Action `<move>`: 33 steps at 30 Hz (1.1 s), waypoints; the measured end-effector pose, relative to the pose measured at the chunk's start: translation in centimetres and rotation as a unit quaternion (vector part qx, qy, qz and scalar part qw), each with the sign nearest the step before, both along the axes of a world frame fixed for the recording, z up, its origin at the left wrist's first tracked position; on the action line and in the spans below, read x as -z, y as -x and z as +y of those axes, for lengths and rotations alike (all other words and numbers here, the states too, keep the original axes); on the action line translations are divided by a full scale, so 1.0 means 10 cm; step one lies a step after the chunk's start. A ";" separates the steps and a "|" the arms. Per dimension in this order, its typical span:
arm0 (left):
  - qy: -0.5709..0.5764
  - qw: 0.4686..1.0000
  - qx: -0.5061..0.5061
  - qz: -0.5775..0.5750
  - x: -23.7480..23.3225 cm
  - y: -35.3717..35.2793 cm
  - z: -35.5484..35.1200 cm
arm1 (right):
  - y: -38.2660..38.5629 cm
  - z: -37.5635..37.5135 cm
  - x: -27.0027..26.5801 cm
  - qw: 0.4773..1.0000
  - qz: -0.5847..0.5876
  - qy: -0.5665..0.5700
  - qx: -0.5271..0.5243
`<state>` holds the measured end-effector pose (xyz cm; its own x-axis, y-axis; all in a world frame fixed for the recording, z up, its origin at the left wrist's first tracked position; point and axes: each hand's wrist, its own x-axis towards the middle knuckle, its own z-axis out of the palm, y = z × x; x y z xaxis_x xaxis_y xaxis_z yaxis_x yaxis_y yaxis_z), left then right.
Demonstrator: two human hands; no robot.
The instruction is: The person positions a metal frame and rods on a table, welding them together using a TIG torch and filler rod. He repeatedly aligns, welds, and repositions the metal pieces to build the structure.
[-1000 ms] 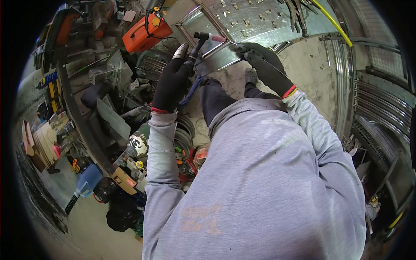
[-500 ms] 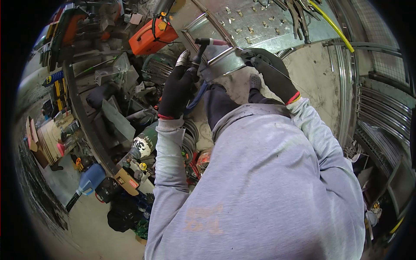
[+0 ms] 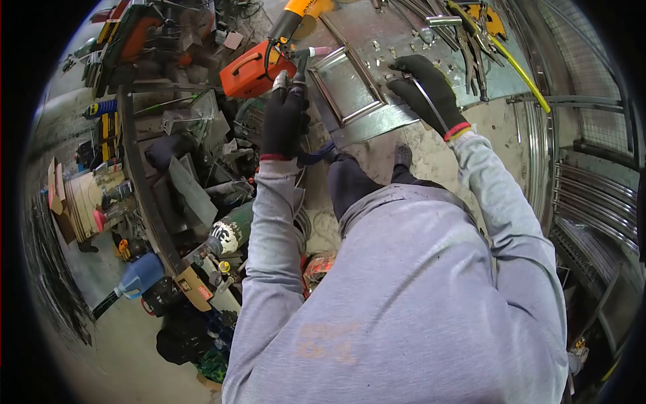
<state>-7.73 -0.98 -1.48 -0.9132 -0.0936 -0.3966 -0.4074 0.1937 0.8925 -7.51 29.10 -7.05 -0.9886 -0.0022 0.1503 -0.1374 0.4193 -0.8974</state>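
Note:
My left hand (image 3: 284,124), in a black glove with pale worn fingertips, is closed around a TIG welding torch (image 3: 303,62). The torch's pink nozzle points right, above the near-left corner of the work. My right hand (image 3: 424,91), also gloved, pinches a thin metal filler rod (image 3: 431,104) that runs back along the palm towards the wrist. Between the hands, a rectangular metal frame (image 3: 367,79) lies on a sheet-metal tabletop (image 3: 380,126). Neither the torch nor the rod touches the frame.
An orange machine case (image 3: 250,75) and a yellow-and-black power tool (image 3: 291,19) sit left of the frame. Locking pliers (image 3: 471,64) and a yellow tube (image 3: 517,64) lie at the right. A green gas cylinder (image 3: 235,225) and scrap crowd my left side; metal tubes (image 3: 592,185) are stacked right.
The view has shifted, showing more of the tabletop. Both hands have drawn apart from the frame's near edge, the torch lifting to the upper left and the rod moving right.

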 end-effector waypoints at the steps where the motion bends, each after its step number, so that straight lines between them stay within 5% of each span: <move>1: 0.023 0.999 0.012 0.029 0.00 0.08 0.02 | 0.08 -0.01 0.03 0.993 0.069 -0.090 -0.042; 6: 0.047 0.998 0.048 0.015 0.03 0.30 0.07 | 0.21 -0.23 -0.02 0.961 0.141 -0.222 -0.085; 23: 0.039 0.994 0.089 -0.055 0.05 0.35 0.13 | 0.49 -0.45 0.13 0.955 0.146 -0.259 0.019; 25: 0.038 0.994 0.077 -0.067 0.03 0.27 0.13 | 0.50 -0.36 0.13 0.965 0.134 -0.225 -0.006; 26: 0.028 0.996 0.072 -0.051 0.03 0.24 0.12 | 0.56 -0.29 0.31 0.994 0.091 -0.059 -0.012; 27: 0.018 0.997 0.069 -0.036 0.05 0.21 0.12 | 0.45 -0.24 0.12 0.982 -0.105 0.155 0.004; 29: -0.015 0.998 0.062 -0.018 0.14 0.07 -0.04 | 0.42 0.07 -0.15 0.953 -0.168 0.249 0.026; 31: -0.046 0.997 0.056 0.001 0.13 -0.12 -0.18 | 0.28 0.44 -0.09 0.938 -0.083 0.334 -0.036; 32: -0.020 0.997 0.074 0.017 0.06 -0.27 -0.23 | 0.01 0.45 -0.36 0.932 -0.124 0.342 -0.003; 33: 0.008 0.995 0.092 0.036 -0.01 -0.40 -0.27 | -0.06 0.74 0.09 0.989 -0.062 0.130 -0.028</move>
